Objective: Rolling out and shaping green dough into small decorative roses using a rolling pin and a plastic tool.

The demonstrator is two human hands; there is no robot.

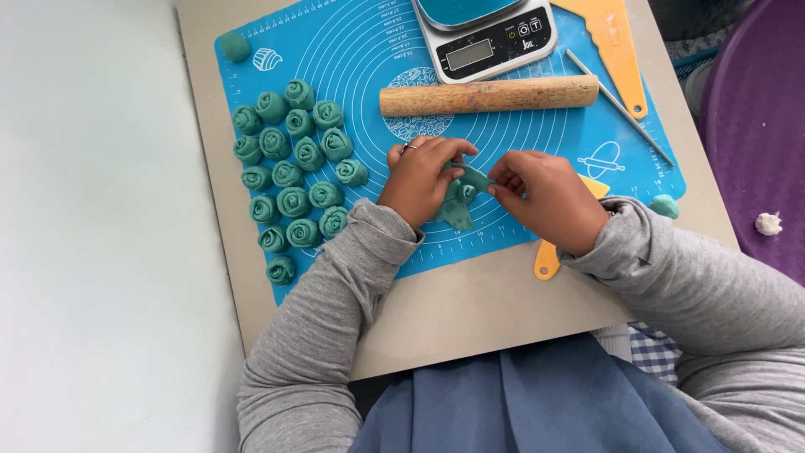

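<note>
Between both hands, low on the blue mat (352,50), sat a green dough piece (459,200), pinched from each side: left hand (419,180) and right hand (545,197) closed on it, seemingly to curl its edges. Finished dough rosettes (293,168) lay grouped to the left, out of the way. Beyond them rested a wooden rolling pin (490,94) and a kitchen scale (486,38).
</note>
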